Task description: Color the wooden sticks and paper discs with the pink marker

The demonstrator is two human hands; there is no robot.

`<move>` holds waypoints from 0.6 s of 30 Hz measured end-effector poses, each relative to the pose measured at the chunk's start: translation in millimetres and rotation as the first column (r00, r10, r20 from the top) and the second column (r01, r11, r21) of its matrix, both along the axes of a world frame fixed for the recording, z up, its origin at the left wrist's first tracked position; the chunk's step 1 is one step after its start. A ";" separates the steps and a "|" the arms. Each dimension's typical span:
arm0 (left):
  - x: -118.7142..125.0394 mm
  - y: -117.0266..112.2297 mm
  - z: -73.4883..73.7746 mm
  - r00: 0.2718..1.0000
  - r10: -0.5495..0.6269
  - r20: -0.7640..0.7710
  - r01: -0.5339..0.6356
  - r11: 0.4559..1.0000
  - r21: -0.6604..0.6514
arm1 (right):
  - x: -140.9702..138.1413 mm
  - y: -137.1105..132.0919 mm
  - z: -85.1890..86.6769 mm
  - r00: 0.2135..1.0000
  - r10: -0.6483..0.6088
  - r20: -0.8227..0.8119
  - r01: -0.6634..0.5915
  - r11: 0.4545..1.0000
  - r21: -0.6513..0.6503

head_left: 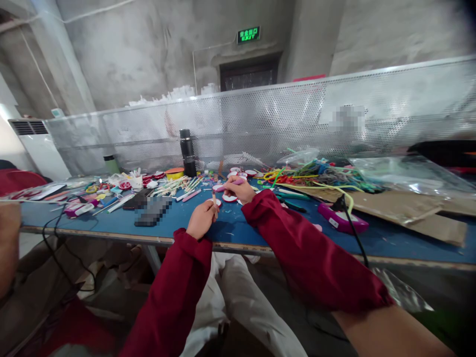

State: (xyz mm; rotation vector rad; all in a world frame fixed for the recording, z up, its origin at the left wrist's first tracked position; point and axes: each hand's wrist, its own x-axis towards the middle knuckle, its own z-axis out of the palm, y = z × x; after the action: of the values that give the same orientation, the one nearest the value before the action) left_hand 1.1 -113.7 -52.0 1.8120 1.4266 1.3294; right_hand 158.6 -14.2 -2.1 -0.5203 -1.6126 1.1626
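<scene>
My right hand (241,190) is closed round a slim purple pen-like tool (224,188), whose tip points left. Just left of and nearer than it, my left hand (203,218) is closed in a pinch, with a thin pale upright shape (214,199) at its fingertips. Whether that shape is a small piece or a finger I cannot make out. Both hands are above the front part of the blue table (238,225). Beside and behind my right hand lie round white discs with red rims (229,198).
Left are blurred dark phone-like slabs (152,212), pale sticks (169,186) and a black bottle (188,153). Right are a purple device (344,218) with a black cable, cardboard (401,206) and coloured cords (330,173). A perforated metal screen (260,124) stands behind. Another person's arm (9,243) enters far left.
</scene>
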 end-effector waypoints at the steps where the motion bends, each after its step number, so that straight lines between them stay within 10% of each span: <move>1: -0.2 0.4 -0.3 1.000 0.002 -0.003 -0.002 1.000 0.000 | 0.0 -0.3 0.2 1.000 0.004 0.005 -0.003 1.000 -0.005; 18: 0.1 -0.9 -0.2 1.000 -0.003 0.001 0.003 1.000 0.014 | 0.7 -1.3 1.1 1.000 0.012 0.018 -0.012 1.000 -0.001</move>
State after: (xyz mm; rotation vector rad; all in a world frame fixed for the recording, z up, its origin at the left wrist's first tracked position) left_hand 1.2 -114.6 -52.2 1.8212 1.4165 1.3417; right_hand 159.3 -15.5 -1.0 -0.5232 -1.6330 1.1707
